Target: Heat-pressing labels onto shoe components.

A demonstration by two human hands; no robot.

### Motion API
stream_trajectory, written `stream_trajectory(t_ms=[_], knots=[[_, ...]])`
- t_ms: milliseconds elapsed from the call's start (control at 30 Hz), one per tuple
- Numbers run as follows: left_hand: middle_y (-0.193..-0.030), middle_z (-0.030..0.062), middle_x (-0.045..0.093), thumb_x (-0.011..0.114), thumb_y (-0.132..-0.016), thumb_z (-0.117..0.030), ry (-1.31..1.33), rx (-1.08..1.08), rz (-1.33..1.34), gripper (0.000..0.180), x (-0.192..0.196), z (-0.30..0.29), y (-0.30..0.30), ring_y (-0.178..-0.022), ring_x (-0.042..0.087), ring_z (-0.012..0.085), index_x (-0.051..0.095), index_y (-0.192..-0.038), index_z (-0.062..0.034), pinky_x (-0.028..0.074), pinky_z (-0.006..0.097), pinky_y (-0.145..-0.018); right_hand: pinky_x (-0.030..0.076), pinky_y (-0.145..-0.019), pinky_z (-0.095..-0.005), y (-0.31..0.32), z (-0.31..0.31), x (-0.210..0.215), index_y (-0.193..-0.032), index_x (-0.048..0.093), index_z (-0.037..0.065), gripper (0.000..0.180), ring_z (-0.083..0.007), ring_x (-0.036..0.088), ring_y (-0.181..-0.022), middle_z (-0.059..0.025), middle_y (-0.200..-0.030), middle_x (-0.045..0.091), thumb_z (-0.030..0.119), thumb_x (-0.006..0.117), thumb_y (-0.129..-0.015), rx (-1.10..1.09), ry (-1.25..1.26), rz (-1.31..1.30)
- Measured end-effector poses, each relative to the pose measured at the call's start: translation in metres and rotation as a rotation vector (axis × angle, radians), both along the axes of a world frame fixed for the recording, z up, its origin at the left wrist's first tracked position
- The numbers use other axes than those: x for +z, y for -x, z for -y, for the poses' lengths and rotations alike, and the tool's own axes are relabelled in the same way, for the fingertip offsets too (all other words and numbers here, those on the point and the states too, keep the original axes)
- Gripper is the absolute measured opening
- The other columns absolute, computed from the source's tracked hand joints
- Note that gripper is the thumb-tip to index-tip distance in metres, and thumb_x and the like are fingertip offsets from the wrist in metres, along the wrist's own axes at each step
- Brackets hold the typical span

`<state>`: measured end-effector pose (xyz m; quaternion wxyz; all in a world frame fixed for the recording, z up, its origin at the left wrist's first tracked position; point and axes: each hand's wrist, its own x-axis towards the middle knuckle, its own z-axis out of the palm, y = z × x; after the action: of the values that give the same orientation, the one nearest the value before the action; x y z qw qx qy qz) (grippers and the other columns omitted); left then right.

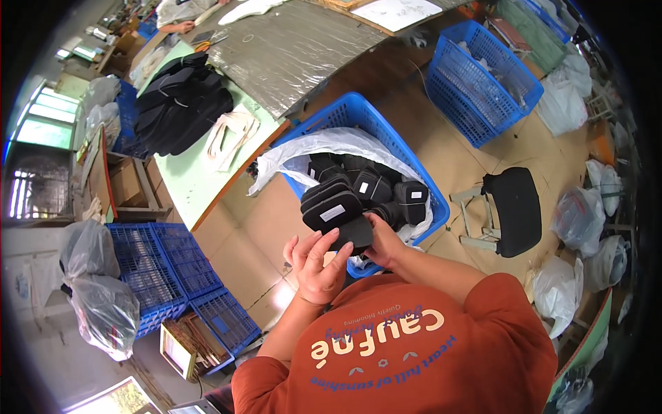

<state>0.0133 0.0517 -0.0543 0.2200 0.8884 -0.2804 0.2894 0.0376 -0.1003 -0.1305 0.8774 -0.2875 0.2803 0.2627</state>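
My right hand [384, 241] grips the edge of a small flat black case [355, 233], its fingers partly hidden behind it. My left hand [318, 268] is beside the case's near left side with its fingers spread; the fingertips come up to the case, and I cannot tell whether they touch. Just beyond lies a stack of black zipped cases [332, 203] with a white label. More black cases [372, 185], some with white labels, fill a clear plastic bag [338, 141] that lines a blue basket [355, 103] in front of me.
At the left, a pale green table [189, 183] bears a heap of black pieces [183, 103] and white straps [231, 138]. A black-seated stool [514, 210] and another blue basket [476, 83] stand to the right. Blue crates [169, 269] sit left; another person's hand [181, 27] shows far off.
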Motion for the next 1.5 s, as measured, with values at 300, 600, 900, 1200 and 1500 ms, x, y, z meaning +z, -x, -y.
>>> stream_trajectory(t_ms=[300, 600, 900, 1200, 1500], knots=[[-0.093, 0.016, 0.061, 0.059, -0.073, 0.005, 0.247, -0.038, -0.546, 0.024, -0.124, -0.041, -0.123, -0.083, 0.056, 0.0319, 0.06, -0.095, -0.0008, 0.044, 0.039, -0.076, 0.051, -0.062, -0.0315, -0.033, 0.022, -0.082, -0.118, 0.044, 0.004, 0.059, -0.0186, 0.06, -0.083, -0.008, -0.099, 0.057, -0.005, 0.067, -0.064, 0.194, 0.302, -0.038], [-0.105, 0.0274, 0.058, 0.054, -0.08, -0.022, 0.359, -0.037, -1.269, 0.037, -0.235, 0.009, -0.355, -0.104, 0.054, 0.0384, 0.056, -0.107, 0.0032, 0.043, 0.039, -0.087, 0.054, -0.058, -0.0337, -0.101, 0.044, -0.134, -0.136, 0.032, 0.008, 0.079, -0.0254, 0.06, -0.092, -0.0151, -0.112, 0.055, 0.031, 0.069, -0.07, 0.786, 0.813, -0.187], [-0.093, 0.0065, 0.063, 0.061, -0.076, -0.02, -0.272, -0.239, -1.426, 0.033, -0.258, 0.076, -0.37, -0.078, 0.058, 0.016, 0.06, -0.103, -0.001, 0.046, 0.028, -0.07, 0.042, -0.091, -0.0411, -0.145, 0.06, -0.153, -0.132, 0.037, 0.01, 0.067, -0.0362, 0.047, -0.113, -0.0208, -0.124, 0.046, 0.036, 0.064, -0.077, 0.753, 1.239, 0.366], [-0.098, 0.0094, 0.062, 0.062, -0.076, -0.022, -0.146, -0.281, -1.548, 0.036, -0.248, 0.076, -0.381, -0.086, 0.057, 0.0186, 0.06, -0.105, -0.0011, 0.044, 0.029, -0.077, 0.046, -0.086, -0.0338, -0.184, 0.071, -0.153, -0.134, 0.024, -0.001, 0.074, -0.0278, 0.053, -0.11, -0.0214, -0.134, 0.036, 0.018, 0.068, -0.078, 0.293, 0.893, 0.246], [-0.103, 0.0123, 0.061, 0.063, -0.075, -0.024, 0.025, -0.288, -1.599, 0.038, -0.23, 0.048, -0.362, -0.094, 0.056, 0.0211, 0.061, -0.106, -0.0011, 0.042, 0.03, -0.084, 0.046, -0.089, -0.0344, -0.178, 0.058, -0.173, -0.132, 0.029, -0.002, 0.066, -0.0266, 0.052, -0.112, -0.0184, -0.133, 0.038, 0.013, 0.066, -0.08, 0.098, 0.732, 0.304]])
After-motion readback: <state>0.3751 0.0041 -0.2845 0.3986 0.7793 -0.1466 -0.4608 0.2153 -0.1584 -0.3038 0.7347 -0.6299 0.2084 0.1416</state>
